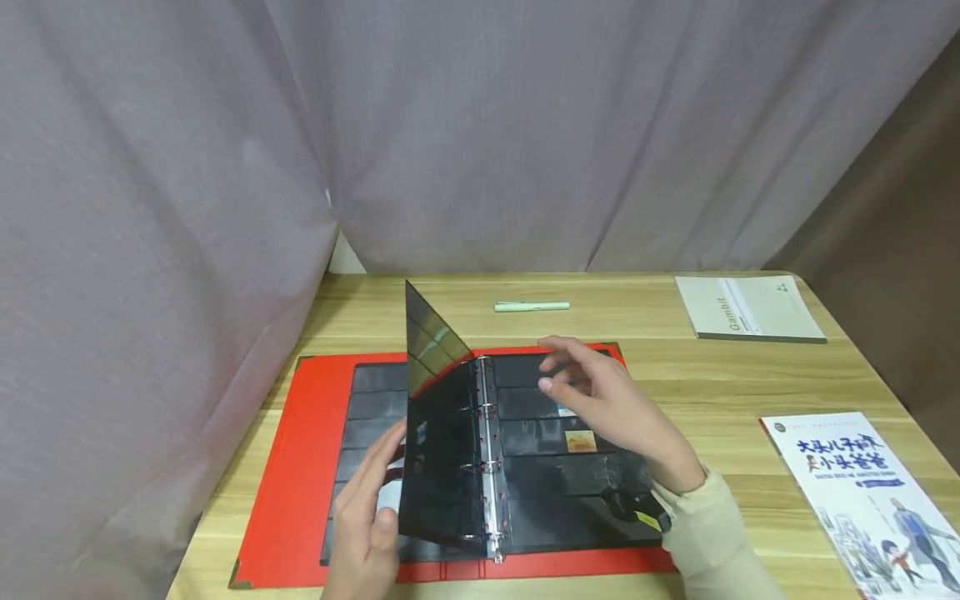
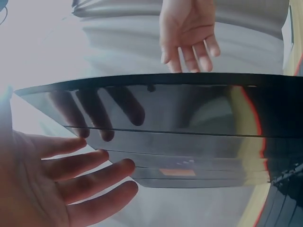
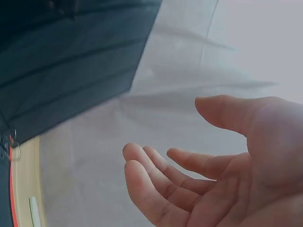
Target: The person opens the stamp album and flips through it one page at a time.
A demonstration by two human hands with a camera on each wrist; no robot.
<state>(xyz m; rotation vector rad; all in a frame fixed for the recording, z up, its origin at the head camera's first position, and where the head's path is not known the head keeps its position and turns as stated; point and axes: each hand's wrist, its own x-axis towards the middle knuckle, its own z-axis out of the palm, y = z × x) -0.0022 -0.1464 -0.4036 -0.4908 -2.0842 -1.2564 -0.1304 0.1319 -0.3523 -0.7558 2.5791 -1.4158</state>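
A red ring binder [image 1: 288, 467] with black pocket pages lies spread open on the table. One glossy black page [image 1: 442, 475] stands nearly upright on the metal rings [image 1: 490, 467]. My left hand [image 1: 363, 517] is at the left face of this page, its fingers extended; in the left wrist view the fingertips [image 2: 125, 168] are close to the sheet, and contact is hard to tell. My right hand [image 1: 603, 396] hovers over the right-hand page, fingers loosely bent, holding nothing. On that page a small orange-yellow stamp [image 1: 580, 441] sits in a pocket, and another is partly hidden by the right hand.
Behind the binder lies a pale green pen [image 1: 532, 307]. A light green notebook [image 1: 750, 308] is at the back right, and a white illustrated book [image 1: 862, 500] lies at the front right. Grey curtain [image 1: 487, 150] hangs along the table's back and left.
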